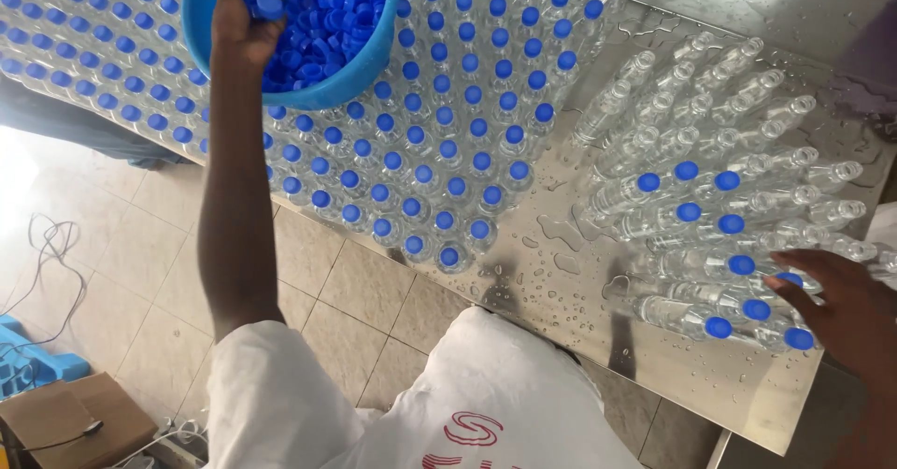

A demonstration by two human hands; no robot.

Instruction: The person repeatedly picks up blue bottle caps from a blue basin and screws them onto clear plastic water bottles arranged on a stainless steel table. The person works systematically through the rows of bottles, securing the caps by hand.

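Left hand inside round blue plastic tub, fingers clenched on a few small blue screw caps; tub atop capped clear plastic bottles. Right hand well right of tub, fingers spread open, touching partly capped bottle cluster on wet steel table.

Loose blue caps heaped in bucket
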